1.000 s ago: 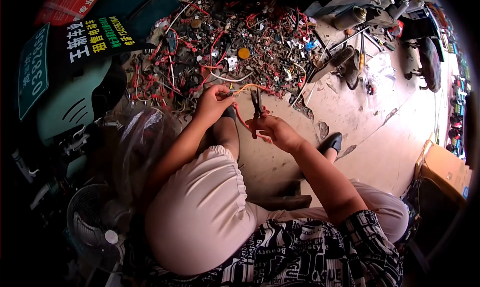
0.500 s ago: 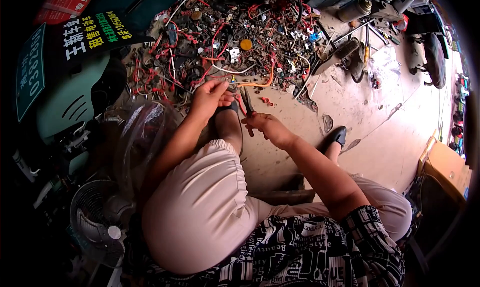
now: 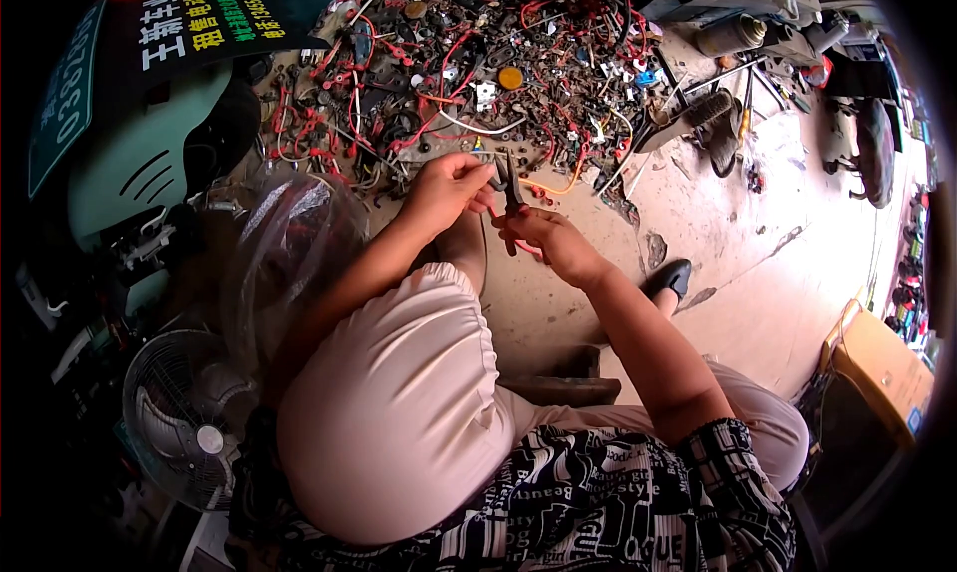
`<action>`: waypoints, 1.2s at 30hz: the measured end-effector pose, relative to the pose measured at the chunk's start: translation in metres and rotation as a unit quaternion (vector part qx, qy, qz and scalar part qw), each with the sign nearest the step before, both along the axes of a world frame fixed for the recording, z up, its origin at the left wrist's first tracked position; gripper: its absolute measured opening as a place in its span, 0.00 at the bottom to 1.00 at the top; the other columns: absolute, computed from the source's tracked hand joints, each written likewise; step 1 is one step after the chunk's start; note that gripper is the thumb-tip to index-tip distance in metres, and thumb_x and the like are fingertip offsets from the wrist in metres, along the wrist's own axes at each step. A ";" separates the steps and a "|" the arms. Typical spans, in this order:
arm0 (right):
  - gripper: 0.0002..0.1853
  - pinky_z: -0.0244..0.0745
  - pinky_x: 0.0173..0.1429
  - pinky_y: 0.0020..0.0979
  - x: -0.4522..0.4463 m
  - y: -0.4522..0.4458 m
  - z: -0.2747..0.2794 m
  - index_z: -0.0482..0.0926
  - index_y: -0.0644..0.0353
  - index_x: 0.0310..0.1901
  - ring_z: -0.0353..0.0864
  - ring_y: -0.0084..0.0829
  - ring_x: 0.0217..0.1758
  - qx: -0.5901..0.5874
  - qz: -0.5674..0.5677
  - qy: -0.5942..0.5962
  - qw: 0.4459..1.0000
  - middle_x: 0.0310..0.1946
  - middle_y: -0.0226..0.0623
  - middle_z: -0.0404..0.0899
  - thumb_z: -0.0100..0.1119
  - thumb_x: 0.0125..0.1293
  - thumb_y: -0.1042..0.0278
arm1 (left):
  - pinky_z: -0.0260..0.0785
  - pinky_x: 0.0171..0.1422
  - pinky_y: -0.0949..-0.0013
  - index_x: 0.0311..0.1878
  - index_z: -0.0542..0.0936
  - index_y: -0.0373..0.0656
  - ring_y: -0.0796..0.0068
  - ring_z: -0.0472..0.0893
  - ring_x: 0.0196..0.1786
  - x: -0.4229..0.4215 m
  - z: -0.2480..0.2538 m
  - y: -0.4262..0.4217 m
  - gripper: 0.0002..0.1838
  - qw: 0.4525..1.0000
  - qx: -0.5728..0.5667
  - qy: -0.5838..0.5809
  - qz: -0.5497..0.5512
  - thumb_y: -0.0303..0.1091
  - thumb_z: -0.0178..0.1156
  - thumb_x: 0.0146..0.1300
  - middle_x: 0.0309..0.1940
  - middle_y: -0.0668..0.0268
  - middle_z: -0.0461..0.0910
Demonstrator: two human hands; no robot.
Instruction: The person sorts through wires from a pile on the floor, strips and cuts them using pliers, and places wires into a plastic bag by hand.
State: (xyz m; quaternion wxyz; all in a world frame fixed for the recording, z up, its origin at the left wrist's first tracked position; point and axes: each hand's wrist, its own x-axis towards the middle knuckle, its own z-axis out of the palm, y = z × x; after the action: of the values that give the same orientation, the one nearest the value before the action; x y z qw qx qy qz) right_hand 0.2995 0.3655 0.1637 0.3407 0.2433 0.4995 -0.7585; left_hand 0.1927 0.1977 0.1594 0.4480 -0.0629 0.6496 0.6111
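Fingers pinched, my left hand (image 3: 451, 191) holds the end of a thin wire bundle above the floor. An orange-yellow wire (image 3: 563, 187) curves from near that hand toward the scrap pile. My right hand (image 3: 548, 241) is wrapped round dark-jawed pliers (image 3: 512, 195), whose jaws point up and lie close beside the left fingertips. A short red length hangs between the two hands, partly hidden by the fingers. Just beyond the hands lies a heap of small parts and cut wires (image 3: 469, 74).
A green scooter (image 3: 150, 163) stands at the left, with a plastic bag (image 3: 289, 243) and a fan (image 3: 184, 418) near it. Spray can (image 3: 733, 36), brush (image 3: 703, 109) and tools lie at upper right. A cardboard box (image 3: 882, 363) sits at right.
The pliers have moved up and now stand upright beside the left fingertips. My left hand has shifted slightly right. The camera view has also shifted.
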 end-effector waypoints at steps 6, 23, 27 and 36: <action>0.16 0.62 0.51 0.23 -0.002 0.002 0.007 0.77 0.67 0.41 0.71 0.24 0.38 -0.086 -0.047 -0.013 0.995 0.28 0.31 0.75 0.44 0.67 0.64 | 0.73 0.32 0.78 0.40 0.77 0.38 0.80 0.79 0.28 -0.002 -0.001 0.000 0.10 0.999 0.010 0.035 -0.023 0.36 0.56 0.65 0.28 0.67 0.79; 0.15 0.65 0.42 0.23 -0.003 0.011 0.013 0.78 0.65 0.40 0.72 0.21 0.31 0.029 0.062 -0.005 0.998 0.30 0.31 0.76 0.49 0.65 0.61 | 0.73 0.32 0.77 0.40 0.76 0.37 0.80 0.79 0.28 -0.006 0.007 0.001 0.09 0.993 -0.005 0.083 -0.088 0.34 0.56 0.65 0.27 0.66 0.78; 0.14 0.67 0.40 0.24 -0.006 0.009 0.015 0.78 0.66 0.39 0.73 0.21 0.30 0.021 0.037 -0.045 0.998 0.30 0.32 0.77 0.49 0.65 0.63 | 0.73 0.32 0.77 0.40 0.76 0.36 0.80 0.79 0.28 -0.007 0.007 0.002 0.10 0.992 -0.004 0.083 -0.092 0.35 0.55 0.66 0.27 0.66 0.78; 0.19 0.71 0.38 0.26 -0.002 0.002 0.005 0.75 0.69 0.38 0.75 0.23 0.31 0.216 0.030 -0.008 0.976 0.28 0.35 0.76 0.56 0.60 0.56 | 0.73 0.31 0.78 0.40 0.76 0.36 0.80 0.79 0.27 0.005 -0.010 -0.003 0.11 0.996 -0.010 0.063 -0.061 0.36 0.54 0.66 0.27 0.66 0.78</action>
State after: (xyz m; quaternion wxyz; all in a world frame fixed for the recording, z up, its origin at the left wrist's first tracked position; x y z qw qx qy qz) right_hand 0.2970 0.3674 0.1689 0.3066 0.3025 0.6553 -0.6205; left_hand 0.1975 0.1943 0.1491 0.4423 0.0110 0.6850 0.5789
